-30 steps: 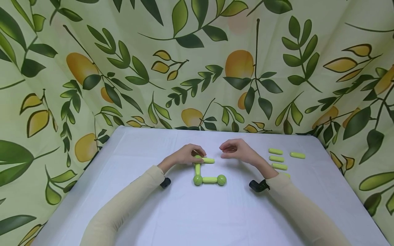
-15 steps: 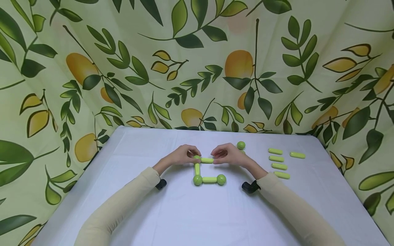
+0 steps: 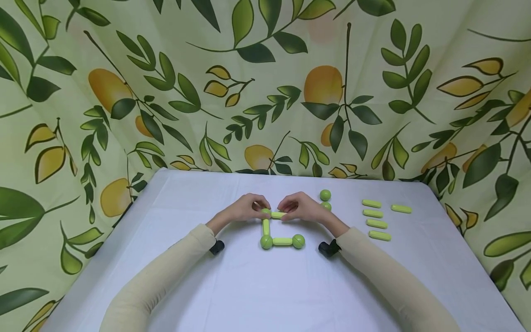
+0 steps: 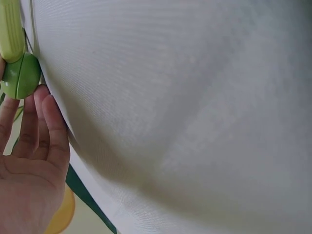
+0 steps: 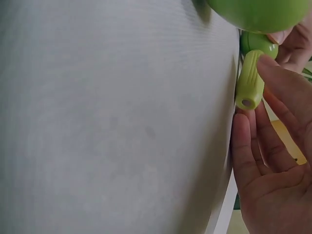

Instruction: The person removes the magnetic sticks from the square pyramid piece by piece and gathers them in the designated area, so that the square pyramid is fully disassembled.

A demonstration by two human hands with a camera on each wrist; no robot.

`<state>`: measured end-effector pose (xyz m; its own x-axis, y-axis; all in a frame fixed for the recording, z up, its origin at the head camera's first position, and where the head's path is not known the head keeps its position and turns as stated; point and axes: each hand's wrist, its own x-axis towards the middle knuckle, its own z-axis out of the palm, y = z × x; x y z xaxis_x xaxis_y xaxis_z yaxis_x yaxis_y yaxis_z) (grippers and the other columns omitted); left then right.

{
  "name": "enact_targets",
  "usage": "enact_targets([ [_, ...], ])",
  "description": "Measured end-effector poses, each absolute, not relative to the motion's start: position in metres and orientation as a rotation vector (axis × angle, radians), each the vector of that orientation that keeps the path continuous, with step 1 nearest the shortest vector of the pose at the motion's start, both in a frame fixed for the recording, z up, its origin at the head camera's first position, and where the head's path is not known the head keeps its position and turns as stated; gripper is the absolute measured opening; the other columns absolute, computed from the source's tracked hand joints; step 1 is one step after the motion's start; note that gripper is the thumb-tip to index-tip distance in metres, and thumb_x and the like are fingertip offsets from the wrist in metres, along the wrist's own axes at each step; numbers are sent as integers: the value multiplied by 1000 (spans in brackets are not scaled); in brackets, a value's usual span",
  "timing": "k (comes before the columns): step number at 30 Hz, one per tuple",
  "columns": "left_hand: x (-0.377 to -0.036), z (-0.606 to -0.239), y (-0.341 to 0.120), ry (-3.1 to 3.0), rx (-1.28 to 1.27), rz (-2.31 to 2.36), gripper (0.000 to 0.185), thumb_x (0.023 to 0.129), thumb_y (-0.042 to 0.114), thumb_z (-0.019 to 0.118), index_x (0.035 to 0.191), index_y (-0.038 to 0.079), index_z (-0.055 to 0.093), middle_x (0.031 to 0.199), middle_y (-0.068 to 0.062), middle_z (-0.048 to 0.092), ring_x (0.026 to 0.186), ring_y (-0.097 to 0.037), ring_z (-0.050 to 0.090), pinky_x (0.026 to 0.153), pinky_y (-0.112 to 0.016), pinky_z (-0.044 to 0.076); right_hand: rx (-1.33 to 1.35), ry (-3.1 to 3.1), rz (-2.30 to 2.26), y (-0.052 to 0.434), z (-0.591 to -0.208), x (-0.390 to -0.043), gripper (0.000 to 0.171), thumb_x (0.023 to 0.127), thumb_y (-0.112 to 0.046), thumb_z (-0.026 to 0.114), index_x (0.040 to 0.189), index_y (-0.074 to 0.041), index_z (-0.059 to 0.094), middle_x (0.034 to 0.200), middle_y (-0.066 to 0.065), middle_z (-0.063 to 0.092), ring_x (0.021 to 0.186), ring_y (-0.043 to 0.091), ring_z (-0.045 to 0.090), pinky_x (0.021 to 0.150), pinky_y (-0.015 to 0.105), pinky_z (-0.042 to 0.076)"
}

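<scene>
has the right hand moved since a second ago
Yes. The right hand has moved left, away from the row of loose sticks, and now pinches the top stick opposite the left hand.

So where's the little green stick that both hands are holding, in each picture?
Head: the stick lies mid-table, between the left hand and right hand.
Left wrist: a stick shows top left, but I cannot tell if it is this one.
Right wrist: right of centre, pinched.
Shared landmark: the corner ball.
</scene>
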<state>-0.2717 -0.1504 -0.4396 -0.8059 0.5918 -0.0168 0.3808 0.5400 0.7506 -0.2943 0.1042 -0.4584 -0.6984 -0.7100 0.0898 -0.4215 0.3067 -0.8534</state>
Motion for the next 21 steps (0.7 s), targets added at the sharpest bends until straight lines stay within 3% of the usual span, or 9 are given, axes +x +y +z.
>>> enact_targets([
  [21,-276,-441,-152,2458,864,1149,19,93,13,77,108,2,73,106,-4,71,100,-20,65,89,-28,54,-1044,2241,-1283,102,-460,-296,21,84,2,82,103,-3,77,92,0,71,83,17,63,77,29,56],
])
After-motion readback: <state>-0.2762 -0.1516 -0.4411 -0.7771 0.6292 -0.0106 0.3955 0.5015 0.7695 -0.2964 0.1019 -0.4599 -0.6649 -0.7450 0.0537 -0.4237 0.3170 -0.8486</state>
